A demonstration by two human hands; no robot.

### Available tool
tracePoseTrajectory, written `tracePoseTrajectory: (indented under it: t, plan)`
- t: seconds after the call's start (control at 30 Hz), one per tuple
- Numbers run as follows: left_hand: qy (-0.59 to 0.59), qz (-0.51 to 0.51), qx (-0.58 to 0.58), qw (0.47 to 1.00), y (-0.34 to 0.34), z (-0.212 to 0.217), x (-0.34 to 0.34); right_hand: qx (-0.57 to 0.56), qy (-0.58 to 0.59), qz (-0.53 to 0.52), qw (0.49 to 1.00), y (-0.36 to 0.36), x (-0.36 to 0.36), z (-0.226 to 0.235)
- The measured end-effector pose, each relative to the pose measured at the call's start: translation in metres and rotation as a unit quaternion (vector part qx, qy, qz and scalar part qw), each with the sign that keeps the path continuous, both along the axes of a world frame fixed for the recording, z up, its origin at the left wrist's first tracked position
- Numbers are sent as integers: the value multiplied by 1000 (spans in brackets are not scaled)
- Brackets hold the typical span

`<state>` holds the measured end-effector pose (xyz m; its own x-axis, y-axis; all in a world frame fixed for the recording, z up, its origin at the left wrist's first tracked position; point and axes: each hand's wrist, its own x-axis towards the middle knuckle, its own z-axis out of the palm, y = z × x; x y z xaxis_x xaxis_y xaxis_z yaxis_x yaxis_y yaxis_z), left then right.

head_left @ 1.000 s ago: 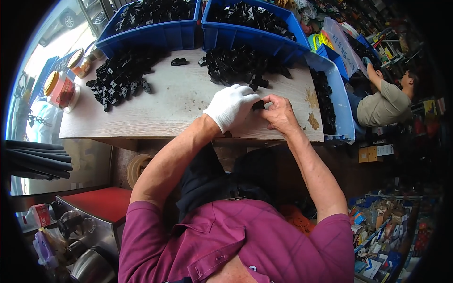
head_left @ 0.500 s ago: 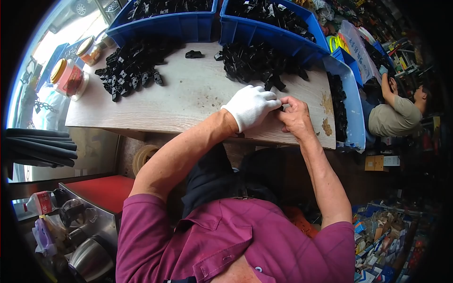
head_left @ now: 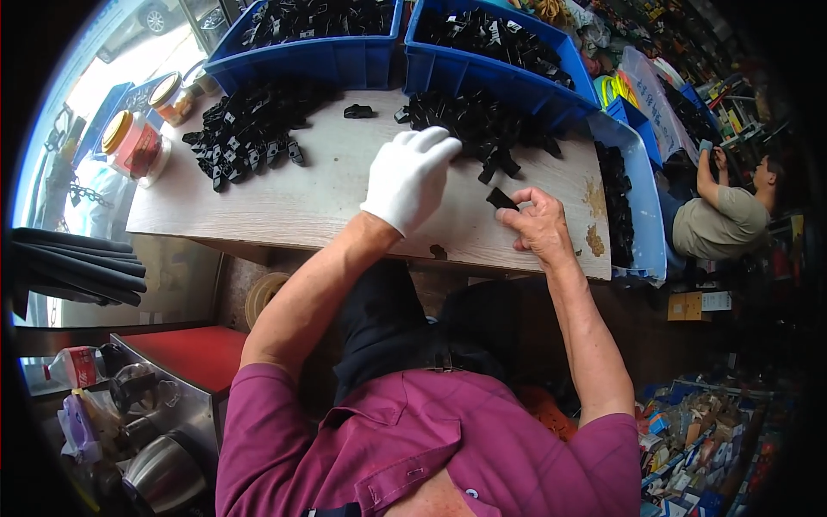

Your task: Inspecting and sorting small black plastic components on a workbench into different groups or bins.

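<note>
My left hand (head_left: 412, 179), in a white knit glove, is over the middle of the table, its fingers stretched towards the right-hand pile of black plastic parts (head_left: 465, 121). Nothing shows in it; its thumb is hidden. Between the thumb and fingers of my bare right hand (head_left: 541, 226) is a small black plastic part (head_left: 501, 199), held just above the tabletop in front of that pile. One black part (head_left: 358, 112) lies alone between the two piles. The left pile of black parts (head_left: 250, 129) has several pieces lined up along its near edge.
Two blue bins (head_left: 301, 65) (head_left: 500, 82) full of black parts stand along the far edge. A lighter blue bin (head_left: 648, 207) sits against the right end. Jars (head_left: 133, 146) stand at the left. Another person (head_left: 719, 211) works at far right. The pale wooden table (head_left: 293, 202) has worn patches.
My hands, together half a second ago, have come apart. The gloved left hand has moved left and up; the black part now shows plainly in my right hand, which has barely moved.
</note>
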<state>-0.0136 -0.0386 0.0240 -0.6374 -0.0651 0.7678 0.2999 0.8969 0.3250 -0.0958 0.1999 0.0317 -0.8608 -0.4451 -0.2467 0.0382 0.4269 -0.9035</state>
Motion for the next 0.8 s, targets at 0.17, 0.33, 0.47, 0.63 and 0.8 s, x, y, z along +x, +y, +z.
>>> tracePoseTrajectory:
  t: [0.17, 0.33, 0.47, 0.63, 0.8]
  plan:
    - [-127, 244, -118, 954, -106, -9, -20, -73, -12, -20, 997, -1, 3, 1]
    - [-247, 239, -156, 926, -126, -15, -27, -110, -50, -60, 991, -1, 2, 4]
    - [-301, 223, -203, 905, -118, 2, -33, -165, -64, -79, 981, 8, -3, 4]
    - [-316, 164, -189, 915, -111, 6, -31, -134, -68, -132, 980, 25, -16, 8]
    - [-217, 118, -42, 968, -109, -5, -12, -157, -8, -266, 951, 62, -54, 16]
